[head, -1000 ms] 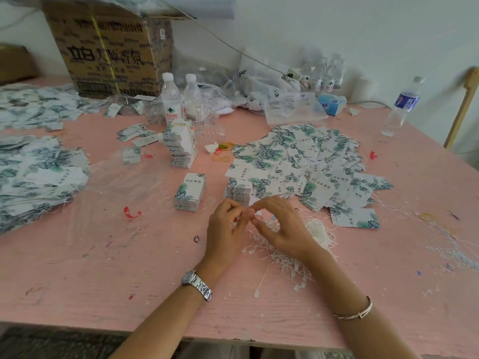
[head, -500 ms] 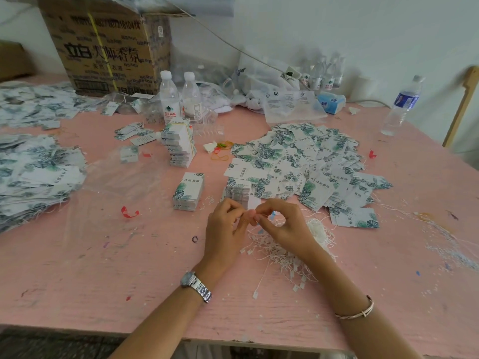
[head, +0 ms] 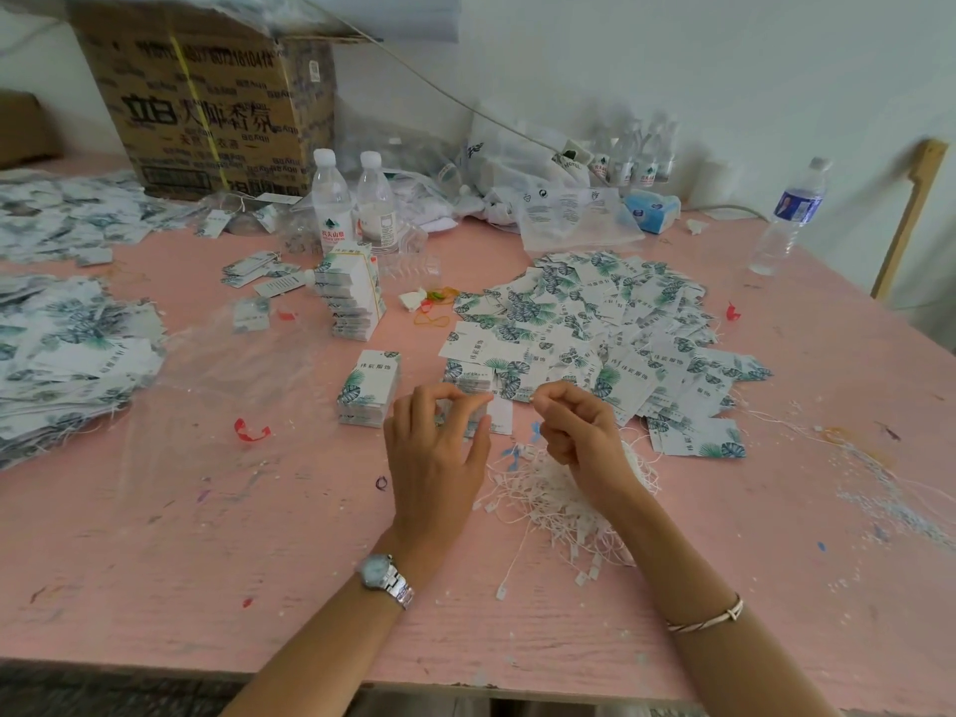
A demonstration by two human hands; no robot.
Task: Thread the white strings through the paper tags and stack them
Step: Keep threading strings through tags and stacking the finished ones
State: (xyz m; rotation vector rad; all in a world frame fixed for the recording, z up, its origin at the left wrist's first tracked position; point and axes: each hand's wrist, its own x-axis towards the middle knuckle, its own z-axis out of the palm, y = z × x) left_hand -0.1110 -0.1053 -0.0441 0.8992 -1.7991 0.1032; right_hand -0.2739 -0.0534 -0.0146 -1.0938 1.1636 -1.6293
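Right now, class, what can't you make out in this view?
1. Head view: hole of the paper tag, covered by the left hand.
2. Head view: white string in the right hand, too thin, hidden by its fingers.
3. Head view: left tag pile, cut off by the left edge.

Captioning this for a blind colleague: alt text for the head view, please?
The left hand holds a paper tag while the right hand pinches a white string, above a tangled string pile on a pink table. Loose leaf-print tags spread beyond.
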